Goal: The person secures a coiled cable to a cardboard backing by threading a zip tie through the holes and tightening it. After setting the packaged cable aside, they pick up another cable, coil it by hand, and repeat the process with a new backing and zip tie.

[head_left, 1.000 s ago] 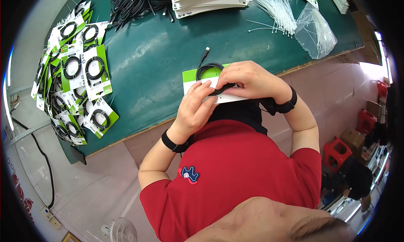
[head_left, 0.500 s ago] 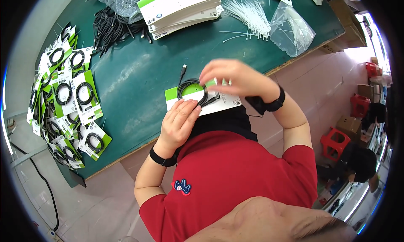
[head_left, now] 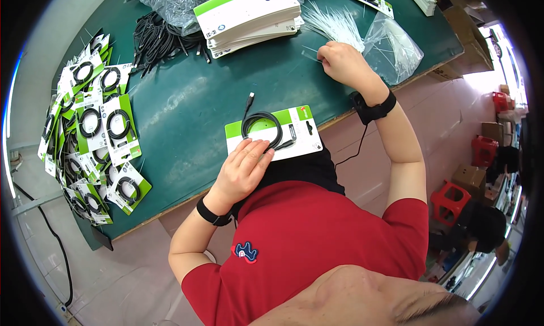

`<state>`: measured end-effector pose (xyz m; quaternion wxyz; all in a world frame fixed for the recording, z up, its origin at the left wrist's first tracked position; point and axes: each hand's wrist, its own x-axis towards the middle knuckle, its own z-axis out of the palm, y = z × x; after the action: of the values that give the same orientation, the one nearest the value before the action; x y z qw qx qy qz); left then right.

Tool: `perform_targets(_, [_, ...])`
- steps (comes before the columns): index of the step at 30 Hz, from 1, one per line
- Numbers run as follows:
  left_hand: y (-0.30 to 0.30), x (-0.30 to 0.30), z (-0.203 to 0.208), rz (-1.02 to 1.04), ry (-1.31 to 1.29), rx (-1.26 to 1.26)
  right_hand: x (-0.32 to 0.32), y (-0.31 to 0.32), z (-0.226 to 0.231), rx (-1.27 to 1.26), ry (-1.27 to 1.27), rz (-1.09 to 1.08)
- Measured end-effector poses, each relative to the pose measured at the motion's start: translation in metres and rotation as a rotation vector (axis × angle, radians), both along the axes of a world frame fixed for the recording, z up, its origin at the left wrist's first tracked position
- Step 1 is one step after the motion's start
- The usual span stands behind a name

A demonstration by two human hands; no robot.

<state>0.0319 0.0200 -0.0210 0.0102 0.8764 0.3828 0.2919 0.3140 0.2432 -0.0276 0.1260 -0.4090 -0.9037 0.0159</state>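
A coiled black cable (head_left: 279,128) lies on a white and green backing card (head_left: 306,134) at the table's near edge, its plug (head_left: 250,99) sticking up past the card's far edge. My left hand (head_left: 242,170) holds the coil's near side against the card, fingers close together. To the far right, my right hand (head_left: 345,64) is in a closed pinch at the near end of the white cable ties (head_left: 334,24). Thin tie ends (head_left: 310,53) show at its fingertips; the fingers partly hide what they grip.
A stack of backing cards (head_left: 249,17) stands at the back, beside loose black cables (head_left: 161,40) and crumpled clear plastic (head_left: 170,6). Carded cables (head_left: 90,128) are heaped at the left. A clear bag (head_left: 394,48) of ties lies by the right edge.
My right hand has moved from over the card, far and to the right, to the cable ties, and its fingers have closed. My left hand stays on the coil.
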Motion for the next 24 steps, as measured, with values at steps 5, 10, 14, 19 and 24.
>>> perform_targets(5, [0.003, -0.002, 0.01, -0.018, 0.016, -0.012, 0.0, 0.0, 0.017, -0.287, 0.047, -0.067])
perform_targets(10, [0.005, -0.005, 0.017, -0.01, -0.063, -0.066, 0.001, 0.0, 0.025, -0.738, 0.553, -0.069])
perform_targets(14, [0.015, -0.008, 0.027, 0.035, -0.166, -0.125, -0.006, -0.013, 0.044, -0.688, 0.986, -0.043])
perform_targets(19, [0.037, -0.007, 0.047, 0.074, -0.259, -0.246, -0.013, -0.019, 0.052, -0.507, 0.921, -0.084])
perform_targets(24, [0.051, -0.011, 0.054, 0.067, -0.337, -0.347, -0.02, -0.026, 0.05, -0.44, 0.995, -0.126])
